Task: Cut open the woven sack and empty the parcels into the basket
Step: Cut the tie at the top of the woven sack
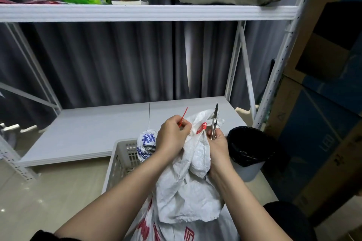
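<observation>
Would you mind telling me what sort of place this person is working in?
Most likely a parcel sorting or storage room. White metal shelving lines a curtained wall, cardboard boxes are stacked at the right, and a printed woven sack is being opened over a plastic basket.

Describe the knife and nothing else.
The utility knife is slim, with a metal-looking body and a dark pointed blade extended. It stands nearly upright, tip up, beside the bunched neck of the white woven sack. The right hand grips its lower end, hiding the base.
</observation>
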Demonstrator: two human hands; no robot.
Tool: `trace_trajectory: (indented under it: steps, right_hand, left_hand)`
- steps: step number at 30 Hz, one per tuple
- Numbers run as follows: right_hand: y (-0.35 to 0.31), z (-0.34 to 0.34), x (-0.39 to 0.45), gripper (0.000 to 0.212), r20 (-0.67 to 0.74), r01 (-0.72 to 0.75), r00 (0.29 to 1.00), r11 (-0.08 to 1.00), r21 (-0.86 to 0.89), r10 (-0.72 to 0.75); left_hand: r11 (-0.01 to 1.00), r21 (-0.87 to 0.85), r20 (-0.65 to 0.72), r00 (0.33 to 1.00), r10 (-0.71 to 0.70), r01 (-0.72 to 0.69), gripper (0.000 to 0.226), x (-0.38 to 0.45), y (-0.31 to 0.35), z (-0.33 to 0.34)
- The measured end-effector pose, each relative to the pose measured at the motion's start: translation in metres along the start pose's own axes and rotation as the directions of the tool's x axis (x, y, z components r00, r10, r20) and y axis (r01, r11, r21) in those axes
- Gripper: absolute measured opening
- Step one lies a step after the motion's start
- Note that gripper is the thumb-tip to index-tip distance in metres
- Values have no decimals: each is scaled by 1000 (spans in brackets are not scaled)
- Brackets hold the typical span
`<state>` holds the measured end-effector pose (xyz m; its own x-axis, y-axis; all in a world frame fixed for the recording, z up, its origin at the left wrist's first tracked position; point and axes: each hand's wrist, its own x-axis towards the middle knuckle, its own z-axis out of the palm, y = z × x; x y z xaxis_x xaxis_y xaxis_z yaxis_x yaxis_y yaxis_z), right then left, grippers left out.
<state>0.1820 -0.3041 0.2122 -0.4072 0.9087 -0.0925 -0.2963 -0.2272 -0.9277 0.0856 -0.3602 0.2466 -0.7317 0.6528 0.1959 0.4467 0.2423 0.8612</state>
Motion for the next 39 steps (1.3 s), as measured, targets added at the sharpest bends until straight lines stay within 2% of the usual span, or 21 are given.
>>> trace_trajectory:
  steps: [3, 8, 11, 16, 19, 21, 24, 26, 31, 33, 35, 37, 39]
  right_hand:
    - [-7, -1, 0, 19, -74, 75, 994, 994, -80, -81]
    - [-8, -5, 3, 22, -150, 170, 965, 950, -263, -214]
    - [-5, -6, -1, 13, -158, 204, 948, 908, -367, -277]
    - [-8, -6, -7, 12, -80, 292, 917, 795, -531, -390]
    - [-9, -3, -8, 12, -45, 290, 910, 710, -642, -412]
    - [-7, 4, -9, 13, -46, 286, 904, 680, -675, -426]
    - [-6, 10, -9, 15, -28, 328, 887, 672, -664, -460]
    - [-7, 9, -8, 17, -36, 336, 891, 710, -620, -452]
    - [-8, 8, -7, 20, -19, 333, 913, 771, -543, -408]
    - [-9, 11, -9, 20, -1, 326, 924, 790, -519, -381]
    - [-10, 14, -9, 21, 16, 311, 937, 813, -493, -349]
    - [-9, 17, -8, 21, 15, 302, 942, 825, -477, -336]
    - [-7, 18, -6, 21, -15, 290, 943, 843, -454, -333]
  left_hand:
    - [999, -31, -64, 998, 28, -30, 12, 2, 5, -4]
    - [997, -61, -91, 995, 43, -48, 9, 5, 9, -9]
    - [996, -84, -95, 995, 24, -32, 13, 6, 9, -10]
    - [1000, 28, 9, 1000, -12, 12, 17, 14, 12, -18]
    - [997, -78, 78, 997, -23, 29, 15, 15, 20, -21]
    - [994, -110, 132, 991, 2, 13, 32, 9, 30, -15]
    - [997, 70, 90, 996, 7, -13, 47, 7, 35, -10]
    - [996, 79, 57, 998, -34, 30, 49, 13, 32, -14]
    - [992, 56, 213, 970, -119, 110, 71, 8, 20, -3]
    - [991, -53, 216, 970, -112, 126, 64, 2, 16, 5]
    - [978, -163, 172, 980, -98, 127, 45, 0, 10, 12]
    - [974, -208, 103, 993, -66, 86, 28, -1, 6, 16]
    - [972, -229, 40, 998, -41, 50, 26, 2, 3, 14]
